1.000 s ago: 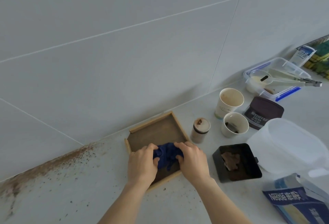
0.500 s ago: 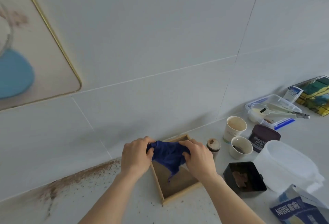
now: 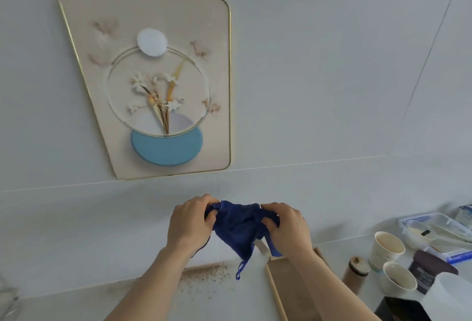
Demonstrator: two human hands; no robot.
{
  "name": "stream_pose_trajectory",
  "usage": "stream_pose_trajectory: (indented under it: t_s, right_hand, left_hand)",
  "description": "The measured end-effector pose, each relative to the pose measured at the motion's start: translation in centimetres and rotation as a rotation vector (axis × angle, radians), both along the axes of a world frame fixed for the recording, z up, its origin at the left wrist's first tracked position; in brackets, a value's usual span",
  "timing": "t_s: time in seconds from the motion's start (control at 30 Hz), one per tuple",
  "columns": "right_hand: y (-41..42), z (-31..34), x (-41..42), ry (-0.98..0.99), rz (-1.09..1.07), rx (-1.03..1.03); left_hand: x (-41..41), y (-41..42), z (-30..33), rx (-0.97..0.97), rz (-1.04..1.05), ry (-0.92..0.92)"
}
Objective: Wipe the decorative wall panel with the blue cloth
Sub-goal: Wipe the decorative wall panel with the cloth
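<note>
The decorative wall panel [image 3: 158, 83] hangs on the tiled wall at upper left, beige with a thin gold rim, a flower design, a white disc and a light blue half-disc. Faint brownish smudges show on its surface. Below it, in the air above the counter, the dark blue cloth [image 3: 238, 228] is stretched between my hands. My left hand [image 3: 190, 221] grips its left edge and my right hand [image 3: 287, 228] grips its right edge. A loop of the cloth dangles down from its lower tip.
A wooden tray [image 3: 293, 292] lies on the counter under my right arm. To the right stand a small brown jar [image 3: 356, 272], two paper cups [image 3: 387, 248], a dark tin [image 3: 429, 267] and a plastic box [image 3: 434, 234]. Brown powder [image 3: 204, 273] is spilled along the wall's foot.
Both hands lifted the blue cloth out of the wooden tray and raised it toward the wall. The view tilted up, so the wall panel is now fully in sight.
</note>
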State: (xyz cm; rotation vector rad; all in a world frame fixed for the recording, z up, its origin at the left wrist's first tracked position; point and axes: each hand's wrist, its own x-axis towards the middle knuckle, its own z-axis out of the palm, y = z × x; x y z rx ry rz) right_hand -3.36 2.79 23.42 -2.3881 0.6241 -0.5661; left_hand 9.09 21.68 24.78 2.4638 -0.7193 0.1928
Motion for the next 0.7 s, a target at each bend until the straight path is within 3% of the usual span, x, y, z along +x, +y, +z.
stream_pose_trajectory:
  t_s: [0.1,0.2,0.4,0.57,0.63,0.7]
  right_hand:
    - [0.7,1.3,1.3,-0.043,-0.005,0.028]
    - [6.4,3.8,4.1,-0.124,0.069,0.088]
    - [9.2,6.3,6.1,-0.459,0.025,0.888]
    - [11.5,9.0,7.9,-0.479,0.245,1.357]
    - [12.0,9.9,8.2,-0.469,0.369,1.355]
    - [11.8,10.2,8.5,-0.493,0.434,1.215]
  left_hand:
    - [0.8,0.8,1.3,-0.008,0.007,-0.014]
    - [2.9,7.1,3.2,-0.128,0.079,-0.008]
    - [3.0,7.7,4.7,-0.426,0.05,0.066]
    - [3.0,5.8,7.5,-0.594,-0.066,0.035]
    - [2.8,5.1,8.4,-0.604,-0.131,0.016]
    - [3.1,5.0,9.4,-0.58,-0.232,0.045]
